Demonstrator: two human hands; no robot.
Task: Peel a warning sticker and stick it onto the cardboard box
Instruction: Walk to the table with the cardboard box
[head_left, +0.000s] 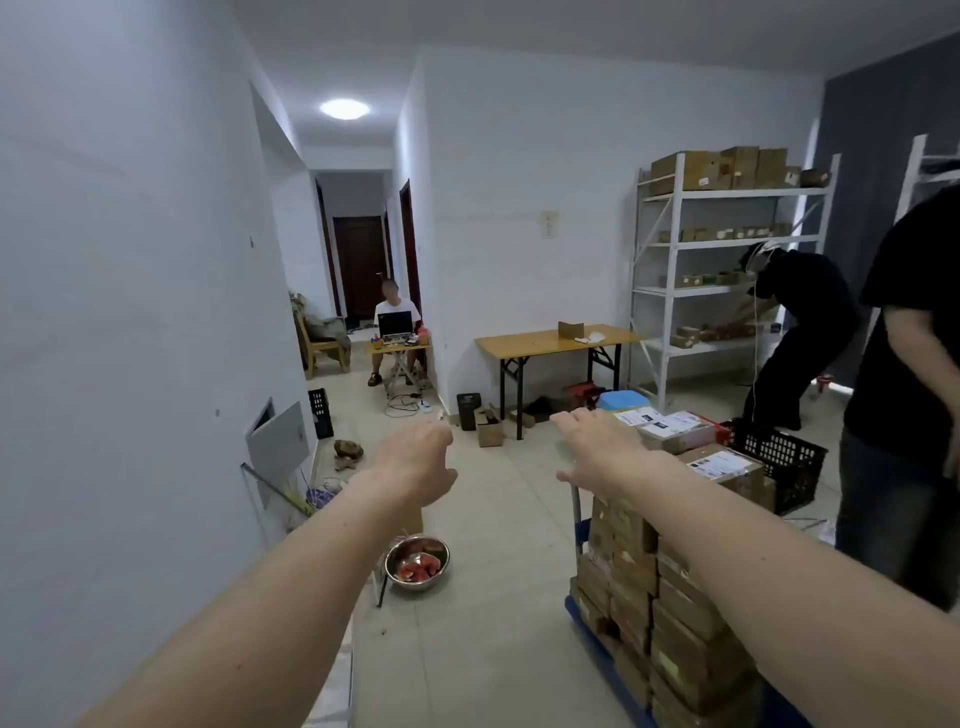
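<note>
Both my arms are stretched forward at chest height. My left hand (418, 462) hangs in the air over the floor with loosely curled fingers and holds nothing. My right hand (597, 449) is flat, fingers apart, palm down, above the near end of a tall stack of cardboard boxes (670, 608) on a blue cart at the lower right. The top boxes (675, 431) carry white shipping labels. I see no warning sticker in view.
A steel bowl (417, 563) with watermelon pieces sits on the floor ahead. A black crate (784, 465) stands behind the stack. A person in black (909, 389) stands at the right; another bends by the white shelves (727, 270). A wooden table (550, 343) is against the far wall.
</note>
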